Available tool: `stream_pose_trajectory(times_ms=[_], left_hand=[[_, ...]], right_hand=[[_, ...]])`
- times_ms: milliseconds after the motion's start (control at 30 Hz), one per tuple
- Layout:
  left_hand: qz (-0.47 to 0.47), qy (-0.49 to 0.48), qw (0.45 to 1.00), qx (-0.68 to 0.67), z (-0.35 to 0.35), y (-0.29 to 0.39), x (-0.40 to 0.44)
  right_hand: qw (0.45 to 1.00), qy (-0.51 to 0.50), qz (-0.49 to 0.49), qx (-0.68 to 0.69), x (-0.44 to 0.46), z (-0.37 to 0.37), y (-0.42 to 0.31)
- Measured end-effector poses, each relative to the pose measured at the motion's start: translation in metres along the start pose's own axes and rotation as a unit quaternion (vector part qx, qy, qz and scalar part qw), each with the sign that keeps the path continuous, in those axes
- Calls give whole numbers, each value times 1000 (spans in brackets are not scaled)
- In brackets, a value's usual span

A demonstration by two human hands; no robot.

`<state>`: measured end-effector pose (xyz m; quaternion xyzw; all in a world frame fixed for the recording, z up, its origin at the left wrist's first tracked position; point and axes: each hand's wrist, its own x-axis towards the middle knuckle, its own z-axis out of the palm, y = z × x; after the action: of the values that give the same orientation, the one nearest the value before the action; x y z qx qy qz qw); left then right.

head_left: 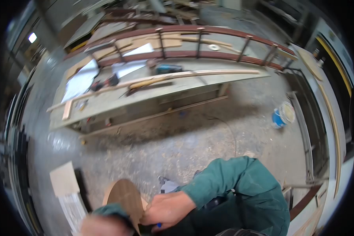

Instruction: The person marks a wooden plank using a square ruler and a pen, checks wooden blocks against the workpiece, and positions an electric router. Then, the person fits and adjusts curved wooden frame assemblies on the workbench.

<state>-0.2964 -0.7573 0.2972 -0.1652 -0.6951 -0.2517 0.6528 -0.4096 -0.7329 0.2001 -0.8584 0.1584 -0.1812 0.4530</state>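
Note:
A brown wooden board with a rounded end stands close to my body, at the bottom of the head view. My right hand is closed against the board's right edge, with its fingers curled. A small blue piece shows just under it; what the fingers grip is hidden. At the board's lower left is my left hand, smeared by motion and partly out of the frame, so its fingers cannot be read.
Across the floor stands a workbench bearing a long curved brown frame, a teal power tool, paper sheets and wood strips. A blue-and-white bucket sits at right. Pale panels lie at lower left.

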Motion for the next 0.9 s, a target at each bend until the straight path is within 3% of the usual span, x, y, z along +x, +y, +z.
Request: stream_pose_trajectory(times_ms=[33,67,100,133,167,233,300,367,467,533,567,600,633,667,700,867,900], left_hand=[[-94,36,993,-63,0,-14,-9],[-183,83,973,-118,-9,-26,-14],[-236,6,958,-161,-28,-35,-13],[-351,378,846,-135,18,-10,-15],[-392,102,854,-326,-34,-25,-6],[-351,70,869,-343,-64,-31,5],[-324,132,858,-377,-83,-29,0],[-224,141,899,-348,-112,-33,-6],[-238,156,896,-341,-149,-36,-6],[-185,120,929,-298,-175,-57,-8],[-181,172,932,-262,-180,-60,-8],[-176,224,932,-224,-187,-63,-7],[-166,246,933,-203,-195,-71,-8],[-171,255,930,-202,-203,-78,-10],[-192,254,928,-195,-212,-85,-12],[-290,220,917,-160,-269,-139,-19],[-272,127,947,-116,-289,-163,-33]], right_hand=[[993,103,-63,-19,5,1,1],[993,75,-87,0,12,-14,4],[995,47,-91,18,27,-15,7],[995,20,-92,34,42,-15,11],[995,-3,-91,45,58,-17,16],[994,-36,-73,66,84,-17,25],[995,-56,-42,73,102,-22,35],[994,-75,-1,79,116,-28,45],[990,-92,65,84,129,-39,60],[997,-64,18,50,146,-35,74],[999,-32,-28,9,159,-39,77],[991,62,-115,43,172,-44,82],[991,59,-110,51,179,-54,86],[998,-21,-61,5,185,-64,91],[994,-102,-15,-40,191,-75,98],[997,-3,-44,60,213,-137,169],[996,-24,17,82,214,-155,191]])
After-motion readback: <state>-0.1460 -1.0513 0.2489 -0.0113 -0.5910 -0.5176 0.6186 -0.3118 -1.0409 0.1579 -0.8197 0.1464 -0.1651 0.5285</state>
